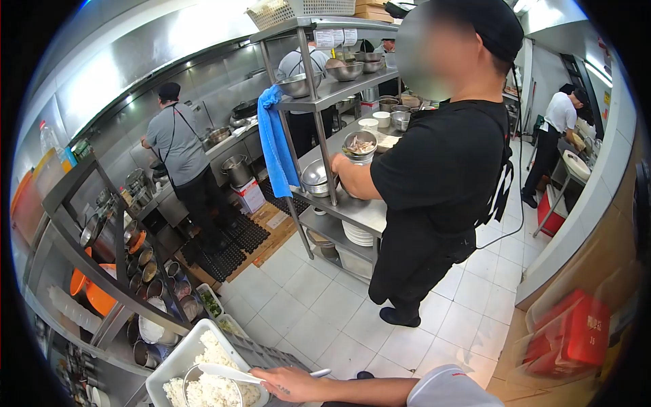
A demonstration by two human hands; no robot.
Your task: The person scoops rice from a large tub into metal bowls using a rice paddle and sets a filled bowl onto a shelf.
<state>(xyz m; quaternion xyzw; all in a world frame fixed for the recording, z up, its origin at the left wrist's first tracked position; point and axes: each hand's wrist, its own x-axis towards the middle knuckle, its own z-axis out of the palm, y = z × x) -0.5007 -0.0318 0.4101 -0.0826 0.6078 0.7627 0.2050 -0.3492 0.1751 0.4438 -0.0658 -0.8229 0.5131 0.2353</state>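
At the bottom of the view my right hand is closed around a white rice paddle. The paddle's handle end sticks out beyond the wrist side, and its blade lies over a bowl filled with white rice. Bowl and paddle are above a white rectangular tub, which holds more loose cooked rice. The frame's lower edge cuts off part of the bowl. My left hand is out of view.
A co-worker in black stands at a steel shelf unit, handling a bowl of food. A rack of metal pots stands left. Other people work farther back. A blue cloth hangs from the shelf; a red container sits right.
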